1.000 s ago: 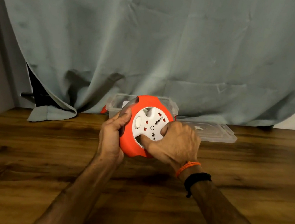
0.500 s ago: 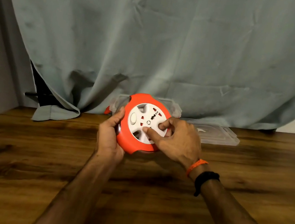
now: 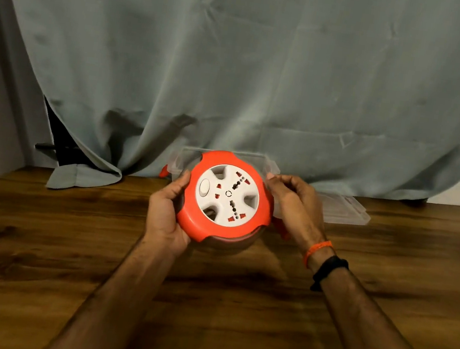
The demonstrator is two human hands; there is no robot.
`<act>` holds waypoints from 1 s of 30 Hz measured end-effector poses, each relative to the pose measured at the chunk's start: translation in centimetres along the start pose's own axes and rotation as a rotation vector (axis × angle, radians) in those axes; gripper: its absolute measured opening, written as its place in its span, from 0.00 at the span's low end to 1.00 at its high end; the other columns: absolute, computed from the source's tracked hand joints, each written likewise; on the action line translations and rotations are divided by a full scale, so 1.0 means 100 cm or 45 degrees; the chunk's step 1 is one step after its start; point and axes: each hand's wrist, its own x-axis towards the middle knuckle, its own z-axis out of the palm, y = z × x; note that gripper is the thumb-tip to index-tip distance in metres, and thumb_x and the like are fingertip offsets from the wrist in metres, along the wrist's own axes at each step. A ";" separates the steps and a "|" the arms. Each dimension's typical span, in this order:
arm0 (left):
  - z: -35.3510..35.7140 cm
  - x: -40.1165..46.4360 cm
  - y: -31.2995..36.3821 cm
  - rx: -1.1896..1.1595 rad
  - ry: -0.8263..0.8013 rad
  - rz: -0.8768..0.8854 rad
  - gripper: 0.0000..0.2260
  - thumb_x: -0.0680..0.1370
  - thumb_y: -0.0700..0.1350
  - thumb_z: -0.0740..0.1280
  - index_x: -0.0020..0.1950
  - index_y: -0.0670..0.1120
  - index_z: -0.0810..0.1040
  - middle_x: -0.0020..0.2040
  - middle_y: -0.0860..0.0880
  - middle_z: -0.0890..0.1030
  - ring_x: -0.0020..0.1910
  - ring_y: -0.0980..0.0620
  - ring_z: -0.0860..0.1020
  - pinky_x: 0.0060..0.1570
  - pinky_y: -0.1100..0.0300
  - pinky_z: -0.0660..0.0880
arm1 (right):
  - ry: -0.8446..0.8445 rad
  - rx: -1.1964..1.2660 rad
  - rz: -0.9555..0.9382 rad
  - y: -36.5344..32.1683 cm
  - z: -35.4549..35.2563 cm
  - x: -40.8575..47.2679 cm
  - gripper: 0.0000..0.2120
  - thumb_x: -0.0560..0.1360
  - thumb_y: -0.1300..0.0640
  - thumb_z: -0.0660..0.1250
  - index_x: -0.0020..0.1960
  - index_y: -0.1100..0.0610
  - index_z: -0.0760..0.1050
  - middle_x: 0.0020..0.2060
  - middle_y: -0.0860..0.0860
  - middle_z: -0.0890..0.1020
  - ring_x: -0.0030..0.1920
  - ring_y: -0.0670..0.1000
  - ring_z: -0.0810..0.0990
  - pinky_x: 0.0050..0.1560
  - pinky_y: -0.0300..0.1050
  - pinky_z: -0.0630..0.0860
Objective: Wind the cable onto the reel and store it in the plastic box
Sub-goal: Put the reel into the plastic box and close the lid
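Observation:
An orange cable reel (image 3: 226, 199) with a white socket face is held above the wooden table, face tilted toward me. My left hand (image 3: 168, 214) grips its left and lower rim. My right hand (image 3: 295, 205) holds its right edge with curled fingers. The cable is wound inside, seen as a dark band under the lower rim. Behind the reel stands a clear plastic box (image 3: 265, 164) with orange latches, mostly hidden by the reel.
The box's clear lid (image 3: 345, 209) lies flat on the wooden table (image 3: 37, 236) to the right of the box. A grey-green curtain (image 3: 237, 71) hangs along the back, its hem resting on the table at the left.
My right hand left the white socket face and moved to the reel's right edge. The reel now sits more squarely between both hands, in front of the box.

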 end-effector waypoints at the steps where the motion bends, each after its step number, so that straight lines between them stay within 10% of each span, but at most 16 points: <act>1: -0.001 0.000 -0.001 -0.001 0.000 -0.008 0.12 0.80 0.46 0.64 0.56 0.41 0.81 0.48 0.42 0.86 0.46 0.43 0.85 0.50 0.39 0.80 | -0.075 0.037 0.073 0.001 0.000 0.001 0.19 0.70 0.38 0.67 0.43 0.54 0.82 0.40 0.46 0.85 0.45 0.48 0.82 0.52 0.48 0.76; 6: -0.004 0.001 -0.001 -0.029 0.038 -0.032 0.12 0.80 0.47 0.63 0.53 0.42 0.82 0.47 0.42 0.87 0.46 0.43 0.85 0.50 0.39 0.79 | -0.408 0.166 0.234 0.003 -0.002 -0.006 0.20 0.77 0.38 0.60 0.39 0.51 0.81 0.35 0.50 0.82 0.35 0.50 0.80 0.37 0.46 0.78; 14: -0.004 -0.011 0.000 -0.031 0.173 -0.020 0.15 0.79 0.47 0.64 0.62 0.41 0.80 0.48 0.43 0.86 0.45 0.43 0.85 0.49 0.45 0.80 | -0.574 0.342 0.419 -0.006 0.002 -0.028 0.14 0.79 0.47 0.64 0.59 0.53 0.77 0.41 0.54 0.86 0.39 0.53 0.85 0.42 0.54 0.83; 19: -0.002 -0.030 -0.001 -0.041 0.224 -0.018 0.13 0.80 0.47 0.64 0.57 0.41 0.81 0.42 0.43 0.87 0.40 0.44 0.85 0.48 0.46 0.79 | -0.146 -0.258 0.009 -0.009 -0.001 -0.048 0.21 0.74 0.46 0.69 0.64 0.54 0.73 0.55 0.47 0.78 0.55 0.49 0.77 0.59 0.49 0.75; 23: -0.003 -0.048 0.004 -0.096 0.266 0.021 0.12 0.80 0.46 0.63 0.58 0.42 0.80 0.42 0.44 0.87 0.48 0.43 0.82 0.50 0.46 0.78 | 0.173 -0.390 -0.234 -0.023 -0.013 -0.073 0.09 0.75 0.59 0.67 0.54 0.57 0.78 0.46 0.50 0.80 0.47 0.49 0.78 0.49 0.35 0.73; 27: -0.006 -0.064 0.016 -0.147 0.321 0.043 0.12 0.80 0.47 0.64 0.58 0.43 0.81 0.45 0.44 0.86 0.48 0.42 0.82 0.49 0.46 0.78 | 0.052 -0.265 0.263 -0.024 -0.014 -0.081 0.04 0.77 0.56 0.65 0.46 0.55 0.78 0.42 0.50 0.82 0.45 0.50 0.81 0.53 0.45 0.77; 30: -0.006 -0.078 0.022 -0.145 0.340 0.051 0.11 0.80 0.47 0.64 0.57 0.43 0.81 0.48 0.45 0.86 0.47 0.43 0.82 0.49 0.45 0.78 | -0.078 0.427 0.701 -0.025 -0.007 -0.086 0.10 0.79 0.57 0.62 0.54 0.61 0.77 0.45 0.57 0.83 0.46 0.56 0.84 0.52 0.55 0.81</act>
